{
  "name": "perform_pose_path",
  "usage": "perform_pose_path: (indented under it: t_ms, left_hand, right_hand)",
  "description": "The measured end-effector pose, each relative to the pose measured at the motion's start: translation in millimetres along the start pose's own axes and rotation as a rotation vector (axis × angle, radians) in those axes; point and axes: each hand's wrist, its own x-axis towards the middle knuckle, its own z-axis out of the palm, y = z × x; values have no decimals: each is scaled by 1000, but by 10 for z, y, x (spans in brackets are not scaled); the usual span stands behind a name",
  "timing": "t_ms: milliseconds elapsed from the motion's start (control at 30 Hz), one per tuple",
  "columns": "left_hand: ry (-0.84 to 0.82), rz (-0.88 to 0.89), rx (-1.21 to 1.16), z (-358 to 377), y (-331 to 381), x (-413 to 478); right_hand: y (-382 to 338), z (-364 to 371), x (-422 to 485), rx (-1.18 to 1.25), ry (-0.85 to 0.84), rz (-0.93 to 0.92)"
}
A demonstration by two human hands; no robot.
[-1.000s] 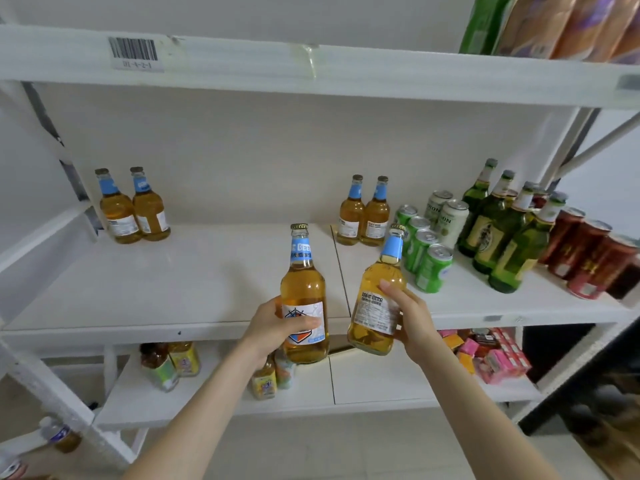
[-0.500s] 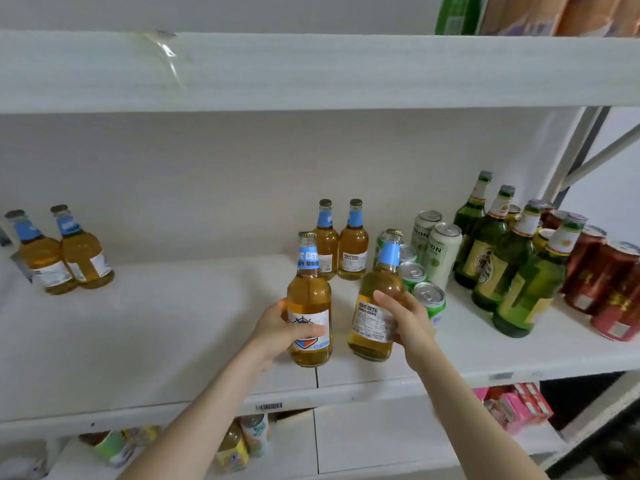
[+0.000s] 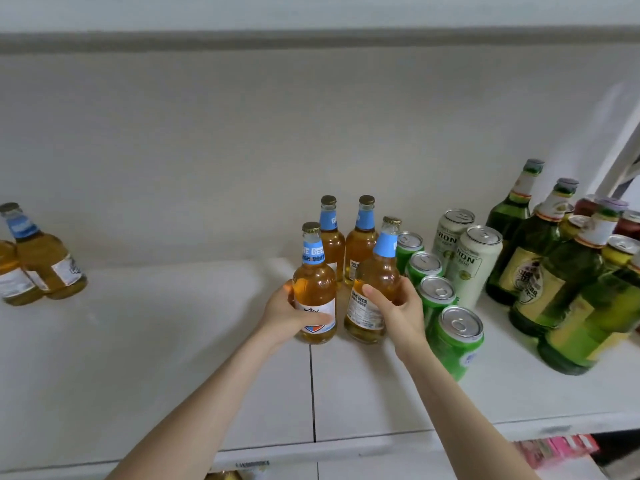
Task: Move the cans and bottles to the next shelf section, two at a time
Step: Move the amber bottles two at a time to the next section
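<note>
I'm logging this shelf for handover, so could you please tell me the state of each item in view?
left amber bottle, upright, capped, gripped by the left hand
right amber bottle, tilted, capped, gripped by the right hand
rear amber pair, standing, capped, untouched
far-left amber pair, standing, capped
green cans, upright, unopened
white cans, upright, unopened
green bottles, upright, capped

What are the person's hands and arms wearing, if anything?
Nothing visible. The left hand and right hand are bare: no gloves, rings or tape. The left forearm and right forearm show no sleeves, watch or bands up to the frame edge.
</note>
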Motion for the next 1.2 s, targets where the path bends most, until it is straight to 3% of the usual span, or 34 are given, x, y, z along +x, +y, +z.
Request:
perform_pose_path:
  t_ms: [267, 700, 1200]
  left_hand:
    - [-11, 63, -12, 116, -71, 172]
    - [-92, 116, -39, 88, -179, 154]
    - [83, 139, -97, 166, -386, 60]
  right_hand:
    - [140, 3, 106, -90, -54, -98]
    - [286, -90, 79, -68, -139, -108]
    - [505, -106, 22, -52, -62, -124]
